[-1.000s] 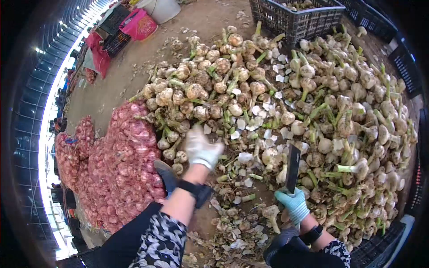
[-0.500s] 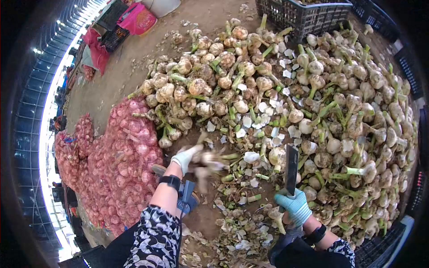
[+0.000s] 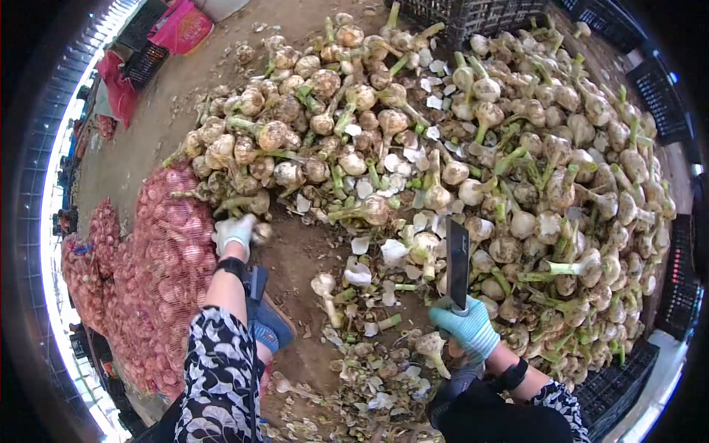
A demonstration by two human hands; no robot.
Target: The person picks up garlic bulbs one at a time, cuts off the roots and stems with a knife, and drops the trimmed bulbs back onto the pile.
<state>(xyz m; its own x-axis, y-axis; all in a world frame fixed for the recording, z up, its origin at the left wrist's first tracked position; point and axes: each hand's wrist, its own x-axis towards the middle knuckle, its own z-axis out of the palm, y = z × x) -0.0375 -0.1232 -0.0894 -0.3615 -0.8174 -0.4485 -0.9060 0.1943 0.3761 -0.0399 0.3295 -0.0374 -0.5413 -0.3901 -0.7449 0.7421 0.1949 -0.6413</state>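
My left hand (image 3: 235, 235), in a pale glove, is at the near left edge of the garlic heap (image 3: 295, 125), beside the red mesh sack (image 3: 173, 258). Its fingers are curled against a garlic bulb (image 3: 261, 233), which is smeared by motion. My right hand (image 3: 469, 328), in a light blue striped glove, grips a knife (image 3: 458, 258) whose broad dark blade points up. The knife's handle is mostly hidden. Between my hands, a garlic bulb with a short stem (image 3: 323, 288) lies on the ground. Another long-stemmed bulb (image 3: 375, 210) rests on the near edge of the heap.
A larger heap of stemmed garlic (image 3: 561, 184) spreads along the right. Cut stems and peelings (image 3: 377, 369) litter the ground near my feet. Black crates (image 3: 473, 18) stand at the back and right. A pink bucket (image 3: 181, 28) is at the back left. My blue shoe (image 3: 269, 325) is below my left hand.
My left hand has moved left to the heap's edge. The blurred bulbs beside it have gone, and two bulbs now lie between the hands. The view has shifted; the right hand still holds the knife.
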